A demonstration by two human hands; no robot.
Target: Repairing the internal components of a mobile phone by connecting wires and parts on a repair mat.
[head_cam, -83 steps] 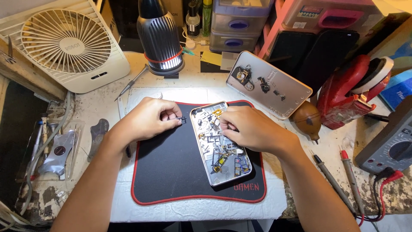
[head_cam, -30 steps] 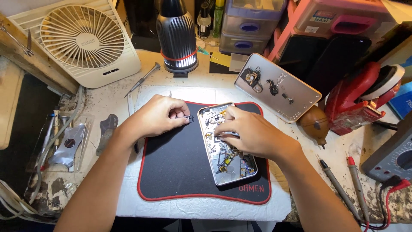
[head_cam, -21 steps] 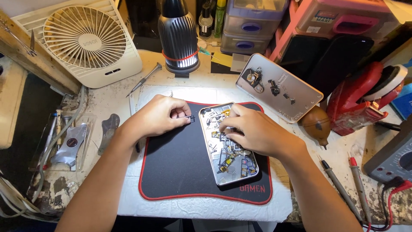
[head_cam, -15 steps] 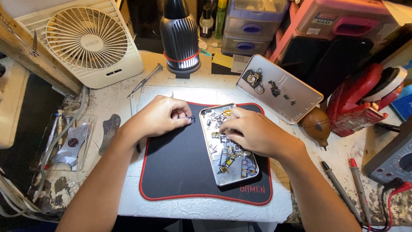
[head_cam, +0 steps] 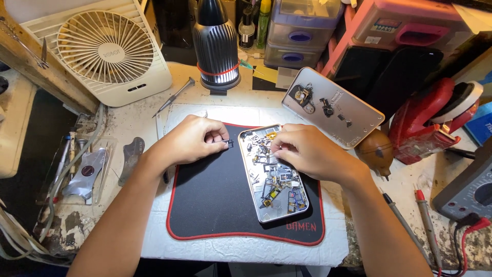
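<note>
A shallow metal tray (head_cam: 293, 207) full of several tiny metal and gold-coloured parts lies on a black mat with a red edge (head_cam: 215, 205). My left hand (head_cam: 190, 139) rests on the mat just left of the tray and pinches a tiny dark part (head_cam: 228, 144) between its fingertips. My right hand (head_cam: 306, 150) lies over the tray's upper right side, with its fingertips down among the small parts. Whether those fingers hold one of them is hidden.
A second metal tray (head_cam: 353, 119) with a few parts lies at the back right. A white fan (head_cam: 105, 48), a black lamp (head_cam: 217, 43), a screwdriver (head_cam: 174, 96), a red tool (head_cam: 435, 120), test probes (head_cam: 428, 231) and a meter (head_cam: 474, 192) surround the mat.
The view has shifted slightly. My right hand's fingers have moved a little among the parts at the top of the tray. My left hand stays put with its pinch.
</note>
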